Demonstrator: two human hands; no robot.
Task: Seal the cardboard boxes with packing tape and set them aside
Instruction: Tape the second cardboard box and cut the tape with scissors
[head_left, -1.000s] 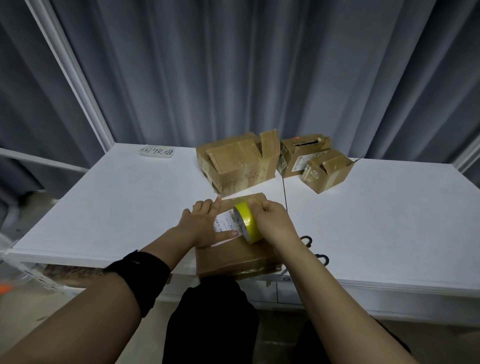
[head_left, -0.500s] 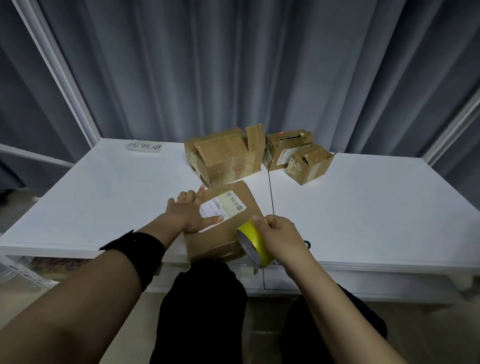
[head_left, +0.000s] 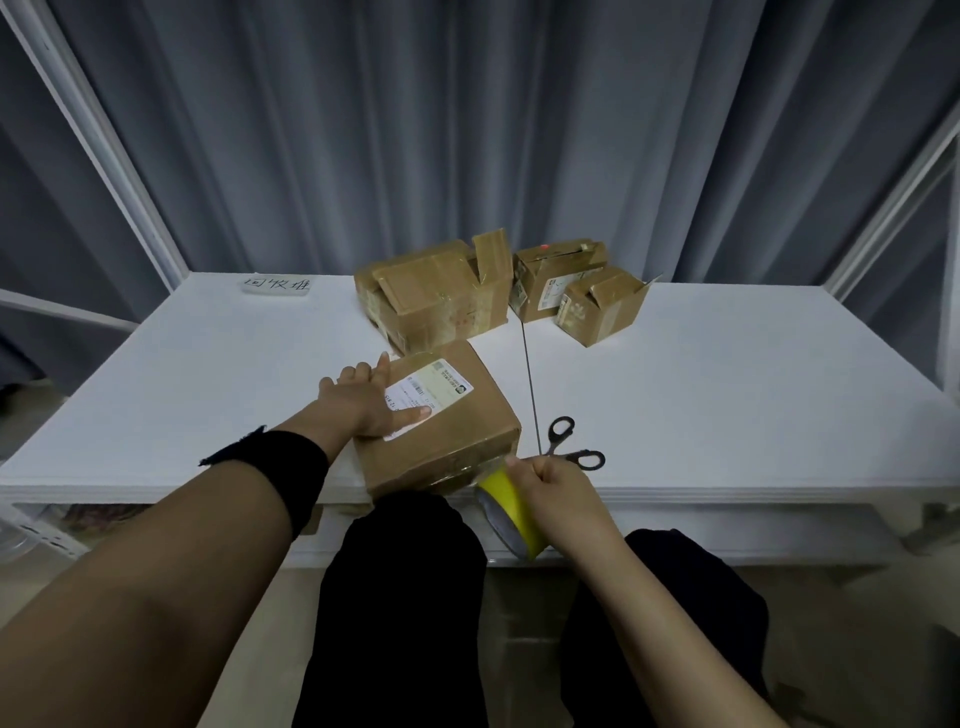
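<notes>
A brown cardboard box (head_left: 457, 431) with a white shipping label lies at the near edge of the white table (head_left: 727, 405), overhanging it slightly. My left hand (head_left: 363, 402) presses flat on the box's left top, thumb on the label. My right hand (head_left: 558, 493) grips a yellow-cored roll of packing tape (head_left: 506, 514) below the table edge, at the box's near right corner. A clear strip of tape runs from the roll up onto the box's front face.
Black-handled scissors (head_left: 569, 447) lie on the table just right of the box. Three more cardboard boxes stand at the back: a large one (head_left: 436, 296) with a raised flap and two small ones (head_left: 550, 275) (head_left: 602, 304). A small label (head_left: 277, 285) sits back left.
My right hand has pulled the tape roll from the box's top toward me, over the near edge and below table level. The left hand stayed on the box. The scissors came into sight.
</notes>
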